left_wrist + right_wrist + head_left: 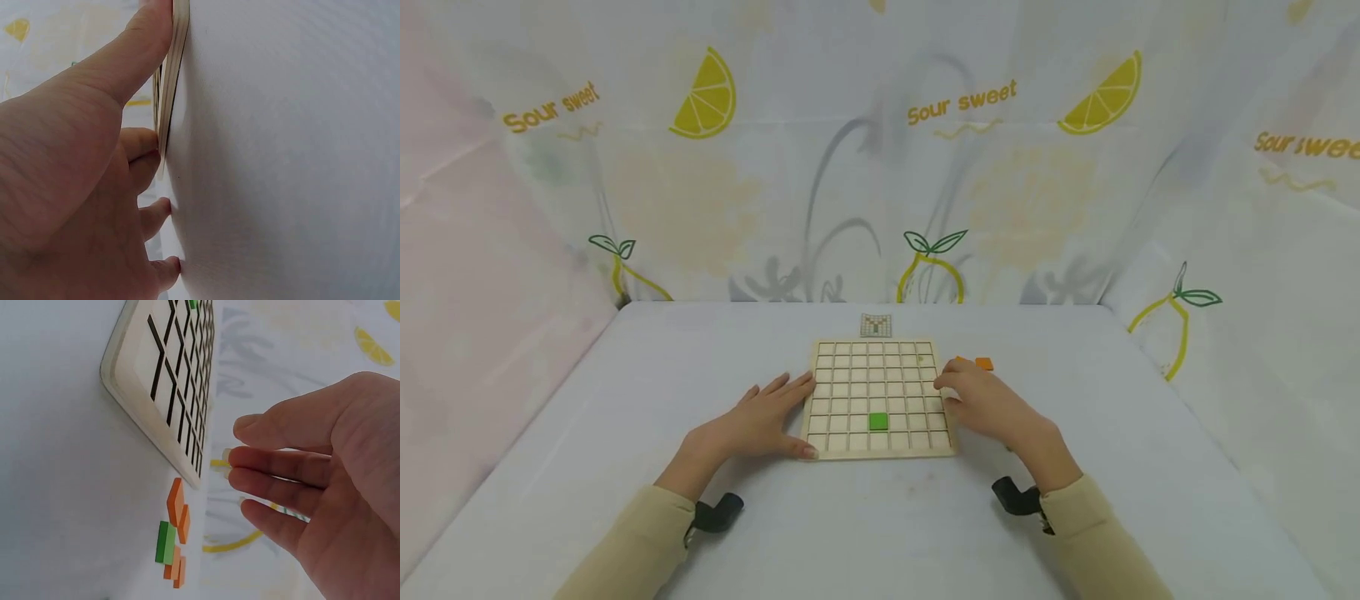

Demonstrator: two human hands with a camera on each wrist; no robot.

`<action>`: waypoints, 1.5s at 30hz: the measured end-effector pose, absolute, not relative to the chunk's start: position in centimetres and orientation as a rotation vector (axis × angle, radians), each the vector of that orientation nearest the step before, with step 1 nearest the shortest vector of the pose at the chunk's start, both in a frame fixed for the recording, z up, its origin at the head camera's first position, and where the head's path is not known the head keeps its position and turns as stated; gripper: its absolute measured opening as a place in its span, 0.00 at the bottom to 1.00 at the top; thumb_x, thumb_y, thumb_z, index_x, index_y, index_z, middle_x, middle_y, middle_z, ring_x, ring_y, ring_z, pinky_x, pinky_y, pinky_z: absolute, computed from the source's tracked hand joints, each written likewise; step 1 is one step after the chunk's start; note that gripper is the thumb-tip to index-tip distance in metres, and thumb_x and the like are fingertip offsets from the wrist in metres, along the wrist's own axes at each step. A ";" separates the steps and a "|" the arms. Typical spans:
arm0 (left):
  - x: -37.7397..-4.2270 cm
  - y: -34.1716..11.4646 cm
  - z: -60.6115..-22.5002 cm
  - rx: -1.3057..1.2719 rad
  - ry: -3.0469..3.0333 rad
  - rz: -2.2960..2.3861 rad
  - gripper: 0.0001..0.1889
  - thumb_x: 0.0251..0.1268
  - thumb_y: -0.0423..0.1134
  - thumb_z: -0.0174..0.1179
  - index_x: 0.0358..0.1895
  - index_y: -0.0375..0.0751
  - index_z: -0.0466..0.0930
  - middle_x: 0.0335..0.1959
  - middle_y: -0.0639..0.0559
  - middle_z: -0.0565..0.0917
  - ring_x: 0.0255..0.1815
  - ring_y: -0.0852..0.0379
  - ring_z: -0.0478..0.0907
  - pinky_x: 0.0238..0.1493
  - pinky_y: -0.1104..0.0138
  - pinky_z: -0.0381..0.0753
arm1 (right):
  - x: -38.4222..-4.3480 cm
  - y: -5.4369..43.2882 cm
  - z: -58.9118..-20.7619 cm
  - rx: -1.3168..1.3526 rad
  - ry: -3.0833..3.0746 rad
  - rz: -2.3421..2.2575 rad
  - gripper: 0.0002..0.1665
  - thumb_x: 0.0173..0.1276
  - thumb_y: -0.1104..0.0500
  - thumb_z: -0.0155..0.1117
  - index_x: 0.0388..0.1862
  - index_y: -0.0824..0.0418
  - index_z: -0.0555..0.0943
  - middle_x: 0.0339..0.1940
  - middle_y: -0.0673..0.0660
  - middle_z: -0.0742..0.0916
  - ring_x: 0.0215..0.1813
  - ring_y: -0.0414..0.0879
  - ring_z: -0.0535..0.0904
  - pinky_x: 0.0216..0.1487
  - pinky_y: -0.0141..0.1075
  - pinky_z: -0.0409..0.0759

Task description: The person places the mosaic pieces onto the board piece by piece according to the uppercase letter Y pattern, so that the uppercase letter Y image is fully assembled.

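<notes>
A square wooden grid board (880, 455) lies on the white table, with one green square tile (878, 422) in a cell near its front middle. My left hand (760, 421) rests spread at the board's left side, its thumb by the front left corner. In the left wrist view, the thumb touches the board's edge (175, 69). Over the right side hovers my right hand (988, 404), fingers loosely bent and nothing between them. Past that hand, the right wrist view has several orange tiles (175, 503) and a green tile (165, 542) on the table.
A small card with a grid pattern (876, 326) stands or lies behind the board; I cannot tell which. One orange tile (984, 364) shows beyond the right hand. Printed fabric (850, 167) hangs along the table's back and sides.
</notes>
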State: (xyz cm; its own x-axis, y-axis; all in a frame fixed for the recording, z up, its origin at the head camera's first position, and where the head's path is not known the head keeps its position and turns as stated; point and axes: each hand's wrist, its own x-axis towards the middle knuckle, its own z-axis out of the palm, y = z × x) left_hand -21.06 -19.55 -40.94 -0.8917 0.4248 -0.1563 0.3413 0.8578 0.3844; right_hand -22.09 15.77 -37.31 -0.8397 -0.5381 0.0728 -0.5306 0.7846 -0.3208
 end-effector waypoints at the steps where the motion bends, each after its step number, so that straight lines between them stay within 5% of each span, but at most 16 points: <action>1: -21.1 -19.5 -40.9 0.587 2.796 0.516 0.60 0.47 0.68 0.70 0.80 0.44 0.50 0.82 0.49 0.52 0.82 0.35 0.44 0.74 0.31 0.44 | -22.3 16.0 -37.3 -0.874 2.944 -0.520 0.17 0.67 0.70 0.59 0.53 0.66 0.83 0.53 0.59 0.82 0.60 0.54 0.78 0.55 0.44 0.81; 7: -21.1 -19.4 -40.6 0.580 2.791 0.524 0.60 0.46 0.67 0.71 0.80 0.44 0.50 0.82 0.48 0.52 0.82 0.34 0.44 0.74 0.30 0.43 | -23.5 17.2 -37.6 -0.736 2.950 -0.510 0.16 0.66 0.70 0.62 0.51 0.64 0.84 0.59 0.62 0.83 0.67 0.59 0.76 0.61 0.48 0.78; 14: -21.2 -19.4 -40.4 0.593 2.795 0.522 0.61 0.46 0.68 0.70 0.80 0.43 0.51 0.82 0.47 0.52 0.81 0.33 0.44 0.73 0.30 0.43 | -24.2 18.1 -38.1 -0.603 2.966 -0.518 0.16 0.65 0.70 0.61 0.51 0.63 0.85 0.48 0.57 0.85 0.49 0.51 0.78 0.54 0.45 0.79; 25: -21.3 -19.5 -41.0 0.600 2.792 0.518 0.61 0.46 0.69 0.70 0.80 0.44 0.50 0.82 0.47 0.52 0.82 0.34 0.44 0.74 0.30 0.44 | -24.7 18.7 -39.3 -0.469 2.977 -0.471 0.19 0.62 0.73 0.60 0.51 0.65 0.84 0.64 0.67 0.81 0.72 0.64 0.70 0.72 0.56 0.69; 35: -21.3 -19.7 -41.2 0.580 2.790 0.518 0.61 0.45 0.68 0.71 0.80 0.45 0.50 0.82 0.48 0.51 0.82 0.35 0.44 0.74 0.30 0.43 | -24.9 18.6 -39.7 -0.500 2.995 -0.463 0.15 0.61 0.74 0.61 0.45 0.64 0.85 0.57 0.66 0.85 0.70 0.65 0.72 0.70 0.55 0.72; 45: -21.4 -19.7 -41.3 0.579 2.791 0.530 0.61 0.46 0.67 0.71 0.80 0.45 0.50 0.82 0.49 0.52 0.82 0.35 0.43 0.75 0.31 0.43 | -24.8 18.3 -39.6 -0.469 3.002 -0.388 0.12 0.64 0.72 0.62 0.45 0.63 0.83 0.51 0.60 0.85 0.55 0.56 0.79 0.60 0.50 0.79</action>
